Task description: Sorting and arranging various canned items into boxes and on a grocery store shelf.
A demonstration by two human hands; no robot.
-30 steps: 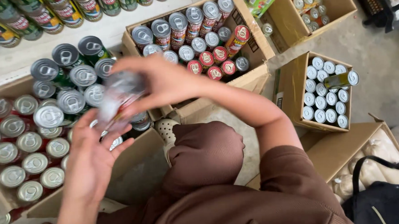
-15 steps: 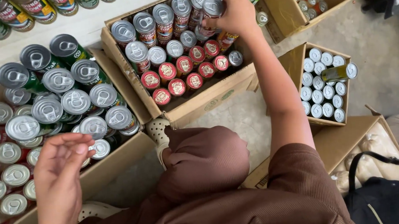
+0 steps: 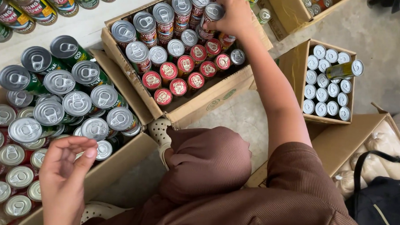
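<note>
**Can gripped over the middle carton**

Tall drink can [image 3: 213, 18] with silver pull-tab lid, held upright at the far right corner of the middle cardboard carton [image 3: 208, 96], among silver-topped and red-topped cans [image 3: 187, 70]. Right hand [image 3: 232, 12] wrapped around it, fingers closed on the side. Left hand [image 3: 67, 161] empty, fingers loosely curled, raised over the near edge of the left carton [image 3: 116, 161] packed with green cans [image 3: 76, 102]. Smaller box of cans [image 3: 329, 82] to the right on the concrete floor [image 3: 376, 37].

Head camera looks steeply down, close above boxes [image 3: 195, 103].
</note>
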